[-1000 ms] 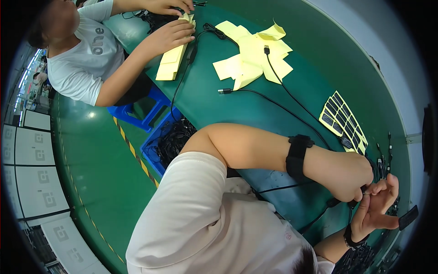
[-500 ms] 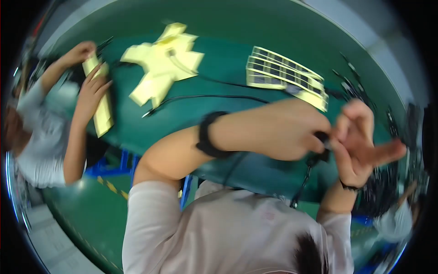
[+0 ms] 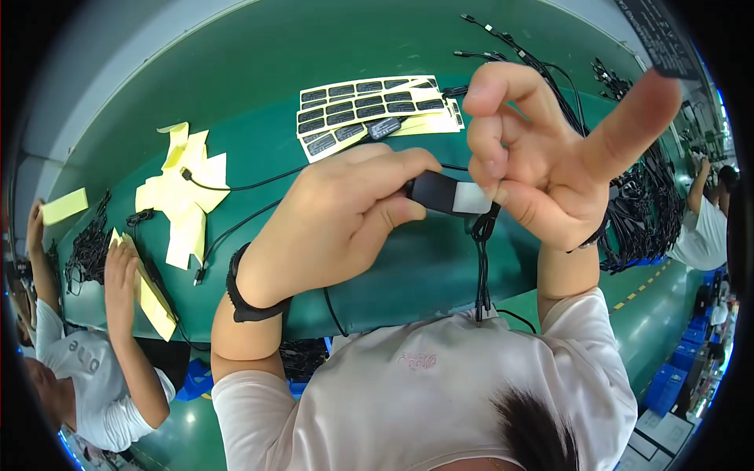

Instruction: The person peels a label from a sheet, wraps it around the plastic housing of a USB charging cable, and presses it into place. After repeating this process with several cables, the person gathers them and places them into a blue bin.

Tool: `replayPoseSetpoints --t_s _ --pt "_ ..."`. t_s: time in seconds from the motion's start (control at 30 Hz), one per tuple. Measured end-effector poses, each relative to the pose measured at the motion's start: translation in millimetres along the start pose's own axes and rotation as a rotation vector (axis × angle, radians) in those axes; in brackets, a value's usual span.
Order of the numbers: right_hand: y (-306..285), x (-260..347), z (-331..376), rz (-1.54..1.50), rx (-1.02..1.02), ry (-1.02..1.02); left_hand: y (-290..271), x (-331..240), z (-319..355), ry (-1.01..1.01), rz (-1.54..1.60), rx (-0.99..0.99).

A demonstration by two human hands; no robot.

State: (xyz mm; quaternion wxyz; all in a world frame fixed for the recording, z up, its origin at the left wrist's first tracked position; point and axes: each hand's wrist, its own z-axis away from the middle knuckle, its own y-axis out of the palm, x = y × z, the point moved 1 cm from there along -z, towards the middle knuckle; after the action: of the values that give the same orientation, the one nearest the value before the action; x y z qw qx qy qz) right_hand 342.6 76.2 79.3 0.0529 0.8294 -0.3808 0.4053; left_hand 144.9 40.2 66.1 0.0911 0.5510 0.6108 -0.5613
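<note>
A small black rectangular cable box [image 3: 433, 191] with a pale grey patch at one end is held in front of my chest. My left hand [image 3: 334, 216] pinches its left end between thumb and fingers. At the grey end, the thumb and curled fingers of my right hand [image 3: 554, 161] close on the box. The right index finger sticks out, with a black printed label [image 3: 653, 35] clinging to its tip. Below the box hangs its bundled black cable [image 3: 482, 271]. Sheets of black labels [image 3: 318, 119] on yellow backing lie beyond my hands, with another black cable box [image 3: 384, 127] on top.
Crumpled yellow backing paper [image 3: 182, 200] and loose cables lie left on the green table [image 3: 259, 94]. Heaps of black cables [image 3: 640, 224] fill the right side. A co-worker [image 3: 102, 369] at the left handles yellow strips; another person [image 3: 703, 224] is at the far right.
My view has turned to the right. The cable box now shows plainly between my hands, and the black label shows on my raised right index finger. The co-worker's hands have moved apart.
</note>
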Motion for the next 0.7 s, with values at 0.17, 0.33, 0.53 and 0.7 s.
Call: replayPoseSetpoints --t_s 0.17,0.33,0.53,0.7 --pt "-21 34 11 0.014 -0.211 0.011 0 11 0 0.042 -0.100 -0.119" --pt "-9 -5 9 0.086 -0.353 -0.108 3 8 0 0.045 0.005 -0.109" --pt "8 -15 -3 0.185 -0.092 -0.007 9 8 0 0.043 0.062 -0.088" --pt "7 -5 -1 0.209 -0.089 0.223 8 8 0 0.041 0.073 -0.118"
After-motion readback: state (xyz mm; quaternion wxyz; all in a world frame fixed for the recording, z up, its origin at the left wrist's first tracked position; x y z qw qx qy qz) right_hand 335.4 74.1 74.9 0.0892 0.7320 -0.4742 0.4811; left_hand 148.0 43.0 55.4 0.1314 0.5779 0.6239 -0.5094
